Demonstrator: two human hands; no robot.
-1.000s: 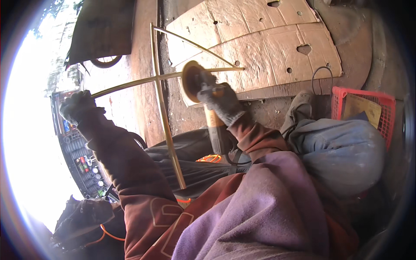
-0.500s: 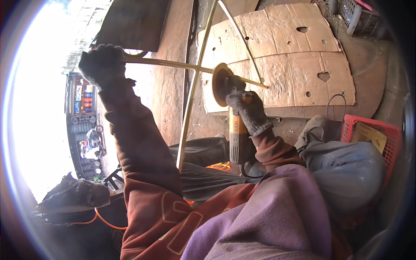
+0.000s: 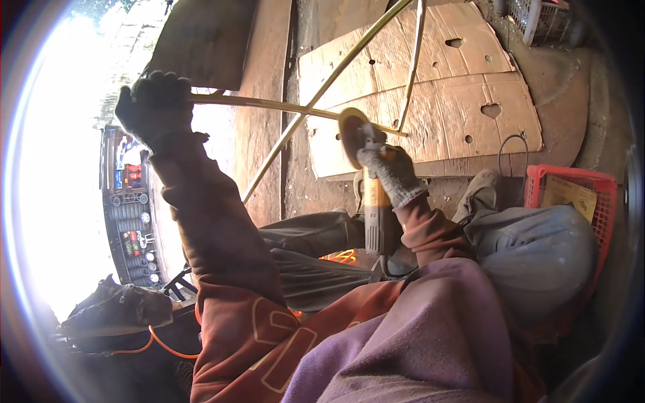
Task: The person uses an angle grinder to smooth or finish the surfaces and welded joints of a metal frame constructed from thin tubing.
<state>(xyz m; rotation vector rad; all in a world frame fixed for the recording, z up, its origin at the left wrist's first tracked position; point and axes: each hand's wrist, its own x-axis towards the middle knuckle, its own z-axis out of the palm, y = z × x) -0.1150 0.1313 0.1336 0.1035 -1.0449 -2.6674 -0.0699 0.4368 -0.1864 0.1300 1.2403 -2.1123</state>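
Gripping the left end of a brass-coloured frame of thin metal tubes (image 3: 269, 104), the left hand (image 3: 154, 109), in a dark knitted glove, has its fingers curled round one straight tube in the head view. From that hand the tube runs to the right, meets a long slanting tube of the same frame, and passes behind the round brown disc (image 3: 350, 138) of a yellow-and-grey angle grinder (image 3: 374, 218). The right hand (image 3: 391, 171), in a grey knitted glove, is wrapped about the grinder near its head, just right of the disc; whether the disc touches the tube cannot be told. The grinder's body extends down from this hand toward the person's lap. Above the right hand lies a flat brown cardboard sheet with cut holes (image 3: 463, 64). Well to the right of the right hand stands a red plastic lattice crate (image 3: 606, 195), with a brownish shoe (image 3: 481, 191) between. Above and right of the left hand is a dark flat panel (image 3: 201, 47). Pale purple cloth (image 3: 403, 349) drapes below the right hand.
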